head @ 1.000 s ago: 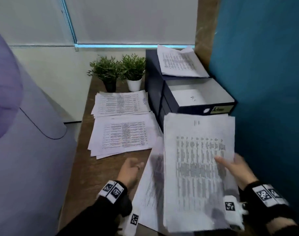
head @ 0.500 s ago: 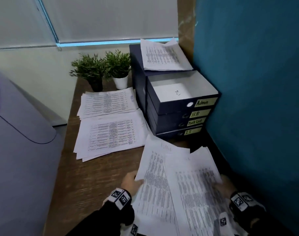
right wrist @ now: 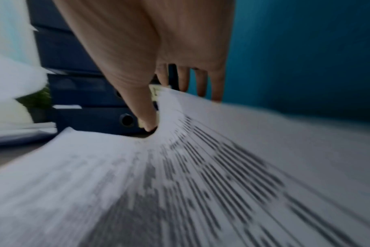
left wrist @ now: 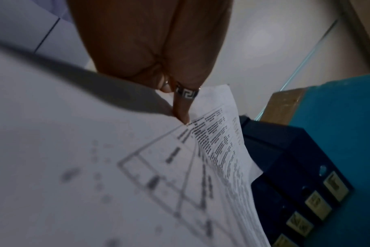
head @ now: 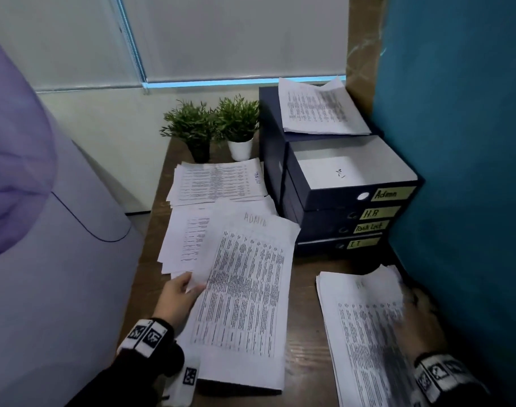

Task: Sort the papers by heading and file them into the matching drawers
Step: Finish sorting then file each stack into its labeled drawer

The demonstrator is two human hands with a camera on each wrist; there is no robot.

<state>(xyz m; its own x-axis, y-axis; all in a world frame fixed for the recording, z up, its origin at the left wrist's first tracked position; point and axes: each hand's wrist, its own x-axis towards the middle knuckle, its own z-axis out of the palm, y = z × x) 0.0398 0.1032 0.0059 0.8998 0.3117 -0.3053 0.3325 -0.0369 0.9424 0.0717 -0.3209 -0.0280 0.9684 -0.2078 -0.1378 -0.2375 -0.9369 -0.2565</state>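
Observation:
My left hand (head: 189, 284) pinches the left edge of a set of printed sheets headed "ADMIN" (head: 245, 289), which lies slanted over the desk middle. The left wrist view shows a ringed finger (left wrist: 183, 107) on that paper (left wrist: 217, 133). My right hand (head: 412, 306) grips the right edge of a thick paper stack (head: 359, 333) at the near right. There the thumb (right wrist: 146, 117) presses on top and the stack (right wrist: 201, 167) bends. The dark blue drawer unit (head: 324, 230) carries the labels Admin, H.R, Task List and IT. Its top Admin drawer (head: 339, 198) is pulled out.
A Task List pile (head: 218, 183) and another pile (head: 183, 239) lie on the brown desk (head: 303, 362), left of the unit. More sheets (head: 318, 110) rest on top of the unit. Two small potted plants (head: 215, 127) stand behind. A teal wall (head: 456, 171) is close on the right.
The papers held together in front of me have split. My left hand has drawn the ADMIN sheets to the left, and my right hand has lowered the rest at the right.

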